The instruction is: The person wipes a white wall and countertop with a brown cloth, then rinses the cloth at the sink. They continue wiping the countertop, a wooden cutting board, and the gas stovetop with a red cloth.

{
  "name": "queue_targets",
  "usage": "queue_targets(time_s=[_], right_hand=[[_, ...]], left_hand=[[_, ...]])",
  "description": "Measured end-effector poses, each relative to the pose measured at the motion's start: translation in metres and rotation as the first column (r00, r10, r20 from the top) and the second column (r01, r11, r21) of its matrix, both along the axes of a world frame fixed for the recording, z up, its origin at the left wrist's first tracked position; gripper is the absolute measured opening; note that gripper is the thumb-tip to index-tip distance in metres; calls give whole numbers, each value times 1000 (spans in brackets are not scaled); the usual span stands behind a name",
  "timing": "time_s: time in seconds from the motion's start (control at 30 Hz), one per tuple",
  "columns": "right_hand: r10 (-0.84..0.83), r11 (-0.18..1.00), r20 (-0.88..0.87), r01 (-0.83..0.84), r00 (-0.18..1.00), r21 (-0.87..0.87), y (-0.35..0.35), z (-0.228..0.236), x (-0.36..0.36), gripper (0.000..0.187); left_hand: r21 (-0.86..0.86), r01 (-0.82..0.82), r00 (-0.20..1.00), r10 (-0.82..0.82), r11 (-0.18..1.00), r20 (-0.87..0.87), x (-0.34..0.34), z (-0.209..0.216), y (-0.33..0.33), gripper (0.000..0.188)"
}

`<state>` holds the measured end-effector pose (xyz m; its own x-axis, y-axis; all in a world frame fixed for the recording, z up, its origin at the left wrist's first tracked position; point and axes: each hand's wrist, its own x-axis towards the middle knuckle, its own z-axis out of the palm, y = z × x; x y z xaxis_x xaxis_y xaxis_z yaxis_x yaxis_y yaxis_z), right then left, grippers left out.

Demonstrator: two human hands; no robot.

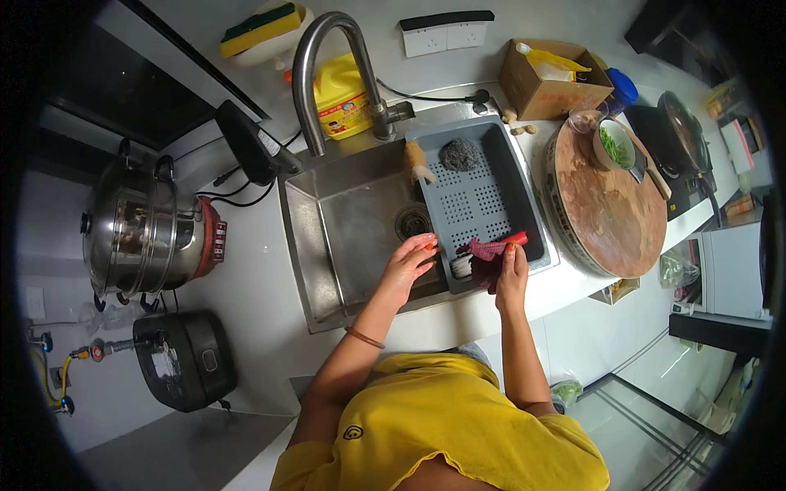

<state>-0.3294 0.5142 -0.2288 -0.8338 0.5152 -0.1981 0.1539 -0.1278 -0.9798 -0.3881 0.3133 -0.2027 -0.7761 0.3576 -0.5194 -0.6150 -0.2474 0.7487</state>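
Note:
My right hand point(512, 274) is closed round a dark red, floppy piece with a bright red, stick-like end point(517, 238). It looks like cloth or a leaf; I cannot tell which. It hangs over the near end of the grey perforated drain tray point(524, 200). Just left of that tray my left hand point(408, 266) is over the sink point(327, 237), fingers apart and apparently holding nothing. A small white, ridged object point(461, 267) lies beside the dark red piece. Farther back in the tray sits a steel wool scrubber point(461, 154), with a tan, roll-shaped object point(417, 160) at its left rim.
A tall faucet point(307, 82) arches over the sink, with a yellow jug point(342, 96) behind it. To the right stand a round wooden chopping board point(610, 213), a bowl of chopped greens point(614, 147) and a cardboard box point(557, 90). A steamer pot point(135, 225) and black cooker point(184, 360) stand left.

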Motion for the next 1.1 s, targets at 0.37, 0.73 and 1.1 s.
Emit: queue_targets(time_s=[0.37, 0.73, 1.1], right_hand=[[129, 878, -134, -176, 983, -446, -26, 84, -9, 36], [365, 909, -184, -392, 912, -141, -61, 58, -31, 39], [299, 536, 183, -323, 937, 780, -85, -18, -20, 39]], left_hand=[[106, 146, 989, -144, 984, -21, 18, -5, 2, 52], [65, -117, 985, 124, 991, -121, 18, -15, -13, 29], [-114, -440, 894, 423, 891, -149, 11, -34, -54, 28]])
